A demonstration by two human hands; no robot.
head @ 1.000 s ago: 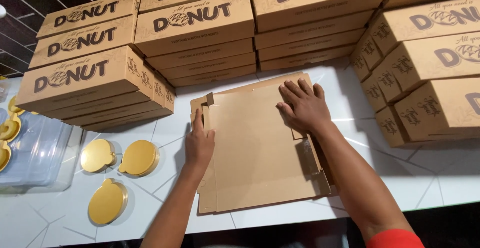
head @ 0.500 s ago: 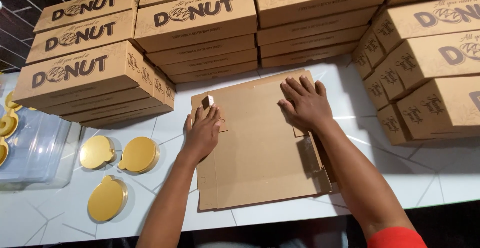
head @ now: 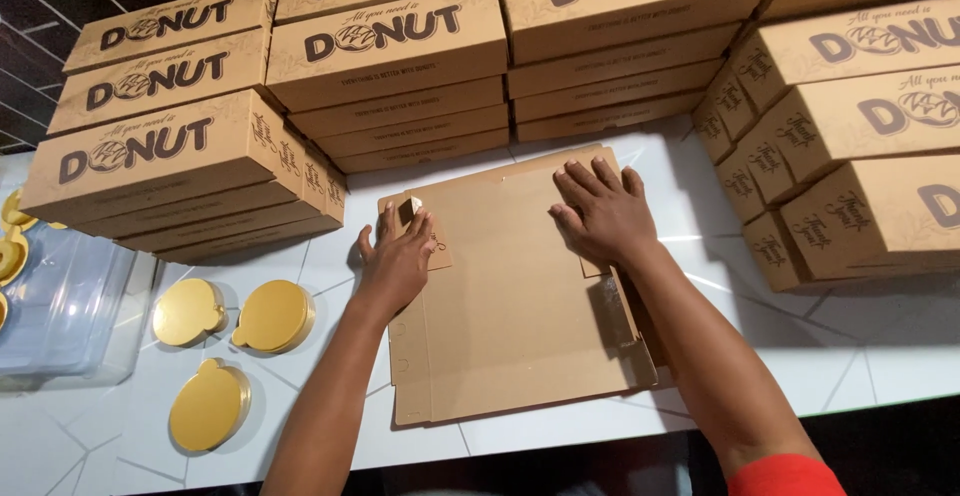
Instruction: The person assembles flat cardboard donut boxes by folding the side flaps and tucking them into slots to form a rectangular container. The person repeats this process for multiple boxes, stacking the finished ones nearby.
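A stack of flat, unfolded brown cardboard box blanks (head: pixel 520 326) lies on the white table (head: pixel 880 356) in front of me. My left hand (head: pixel 398 261) grips a small flap at the blank's upper left corner, lifting it up. My right hand (head: pixel 600 214) rests flat, fingers spread, on the blank's upper right part, pressing it down.
Stacks of closed brown printed boxes (head: pixel 390 46) ring the table at the back, left (head: pixel 170 166) and right (head: pixel 860 146). Three round gold cake boards (head: pixel 272 314) lie left of the blanks. A clear plastic tub (head: pixel 60 306) with more gold boards stands at the far left.
My left hand moved up from the blank's left edge to its upper left corner and took hold of a small flap, raising it. The right hand stayed put.
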